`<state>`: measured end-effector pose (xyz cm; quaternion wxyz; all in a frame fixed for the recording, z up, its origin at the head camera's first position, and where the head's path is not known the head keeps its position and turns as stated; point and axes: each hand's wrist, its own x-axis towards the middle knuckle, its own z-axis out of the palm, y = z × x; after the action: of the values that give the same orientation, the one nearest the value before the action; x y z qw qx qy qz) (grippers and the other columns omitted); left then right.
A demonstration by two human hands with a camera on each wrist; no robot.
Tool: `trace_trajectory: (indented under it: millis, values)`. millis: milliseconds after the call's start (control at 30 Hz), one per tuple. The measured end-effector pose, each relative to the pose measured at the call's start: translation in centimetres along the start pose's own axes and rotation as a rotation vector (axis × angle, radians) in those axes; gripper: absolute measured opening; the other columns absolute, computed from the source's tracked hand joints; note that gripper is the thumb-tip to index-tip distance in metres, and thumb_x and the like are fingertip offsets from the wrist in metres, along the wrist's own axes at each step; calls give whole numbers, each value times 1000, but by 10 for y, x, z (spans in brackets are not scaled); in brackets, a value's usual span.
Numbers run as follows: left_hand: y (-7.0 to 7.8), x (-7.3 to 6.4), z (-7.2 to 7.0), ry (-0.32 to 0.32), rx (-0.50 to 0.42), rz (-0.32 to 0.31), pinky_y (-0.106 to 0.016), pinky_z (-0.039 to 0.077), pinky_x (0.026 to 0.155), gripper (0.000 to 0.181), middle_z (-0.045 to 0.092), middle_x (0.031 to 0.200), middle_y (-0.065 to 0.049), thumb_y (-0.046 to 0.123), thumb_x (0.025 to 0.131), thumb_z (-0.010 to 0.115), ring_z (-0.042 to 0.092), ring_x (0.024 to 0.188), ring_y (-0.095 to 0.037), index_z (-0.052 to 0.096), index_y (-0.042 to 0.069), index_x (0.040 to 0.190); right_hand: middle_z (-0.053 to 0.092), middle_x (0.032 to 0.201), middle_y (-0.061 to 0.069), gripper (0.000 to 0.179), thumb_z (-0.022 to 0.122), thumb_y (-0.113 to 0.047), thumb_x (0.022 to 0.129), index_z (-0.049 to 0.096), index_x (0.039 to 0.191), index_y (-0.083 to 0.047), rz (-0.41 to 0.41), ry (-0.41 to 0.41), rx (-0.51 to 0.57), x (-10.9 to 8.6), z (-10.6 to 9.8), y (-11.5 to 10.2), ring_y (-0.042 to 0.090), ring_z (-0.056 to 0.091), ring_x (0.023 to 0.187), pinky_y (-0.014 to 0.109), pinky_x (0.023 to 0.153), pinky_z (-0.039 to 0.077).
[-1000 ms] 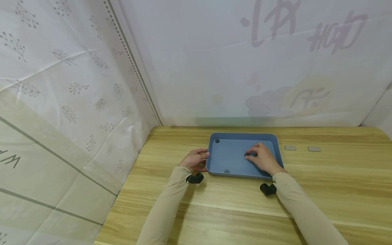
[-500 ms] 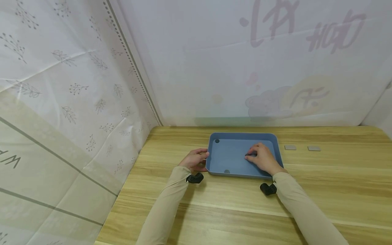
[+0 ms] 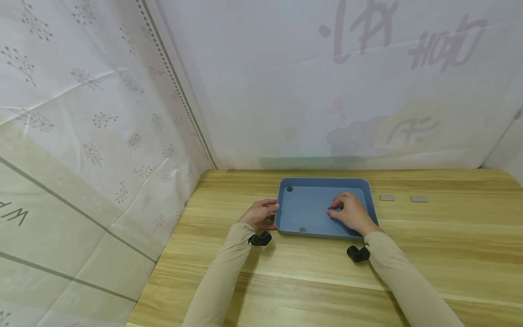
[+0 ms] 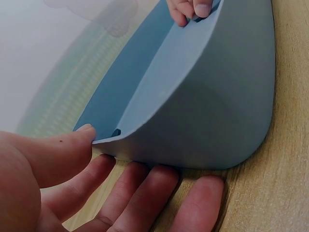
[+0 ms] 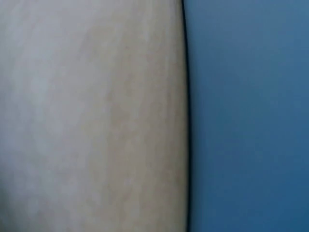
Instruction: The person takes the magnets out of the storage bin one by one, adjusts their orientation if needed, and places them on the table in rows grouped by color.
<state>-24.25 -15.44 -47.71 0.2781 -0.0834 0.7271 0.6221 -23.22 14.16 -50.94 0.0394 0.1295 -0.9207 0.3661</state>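
Observation:
A shallow blue tray (image 3: 327, 182) lies on the wooden table. My left hand (image 3: 261, 213) holds its left side; in the left wrist view the thumb touches the rim and the fingers lie against the outer wall (image 4: 222, 96). Inside the tray, my right hand (image 3: 350, 213) pinches a small dark disc (image 3: 331, 208) between thumb and fingers, low over the floor. One dark disc (image 3: 289, 189) sits in the back left corner. Another, greyer disc (image 3: 303, 230) is by the front wall. The right wrist view shows only blurred blue tray surface (image 5: 251, 116) beside a pale wood-toned surface.
Two flat grey rectangular pieces (image 3: 387, 197) lie on the table to the right of the tray. Patterned cloth (image 3: 135, 113) hangs along the left, and a pale printed cloth (image 3: 261, 91) stands behind the table's back edge.
The right hand's fingers and the pinched disc have shifted very slightly to the right. The left hand, tray and other discs stay in place.

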Motion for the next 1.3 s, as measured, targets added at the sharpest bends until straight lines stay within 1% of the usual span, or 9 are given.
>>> trace_trajectory:
  millis: [233,433,500,600,800,933,1100,1233,1300]
  values:
    - [0,0,-1,-12,7,4,-38,53,66,45,60,108,-16,25,91,52,63,84,-22,42,14,133,55,97,11,18,71,-24,75,62,80,-9,-14,19,-3,0,0,0,20,50,80,34,68,41]
    - [11,-16,3,-36,30,5,-45,51,76,46,56,115,-22,23,93,49,60,94,-29,37,10,136,59,86,6,19,68,-25,77,64,89,-10,23,22,28,0,0,0,16,51,72,29,62,41]
    - [13,-18,4,-41,29,3,-46,50,78,46,55,116,-23,22,93,48,60,96,-30,37,10,137,61,84,5,20,67,-26,78,64,91,-10,38,27,38,0,-1,0,15,52,71,29,61,42]
    - [10,-14,3,-41,27,3,-46,50,77,46,55,115,-22,23,93,49,60,95,-29,37,11,136,63,83,4,20,66,-27,80,63,92,-12,58,32,50,1,0,0,14,55,72,29,62,44]
    - [-1,2,-2,-19,12,5,-39,53,67,45,58,110,-17,26,91,52,61,88,-23,42,14,133,63,87,7,21,65,-23,81,61,97,-9,69,29,118,0,-1,-1,17,58,78,35,69,47]
    - [-3,4,-2,-9,15,3,-37,53,66,44,59,110,-15,27,91,53,62,86,-21,43,15,133,63,88,7,23,64,-19,81,60,101,-8,71,32,143,0,-2,-1,18,58,79,34,70,47]
    - [2,-3,0,-13,6,-2,-39,53,69,45,60,109,-17,25,91,52,62,87,-23,41,14,133,62,87,5,23,63,-16,82,59,103,-9,68,41,172,3,-1,1,16,56,77,32,69,45]
    - [9,-14,3,-27,19,0,-44,50,77,47,56,114,-20,24,93,50,60,95,-28,37,11,136,61,86,4,23,62,-16,82,59,104,-9,70,44,185,3,-1,2,15,55,75,29,67,44]
    - [11,-17,3,-30,29,-3,-46,49,79,48,55,117,-21,24,93,49,59,98,-30,36,11,137,61,87,5,23,62,-16,82,59,104,-9,70,40,186,3,-2,1,15,55,75,29,67,44]
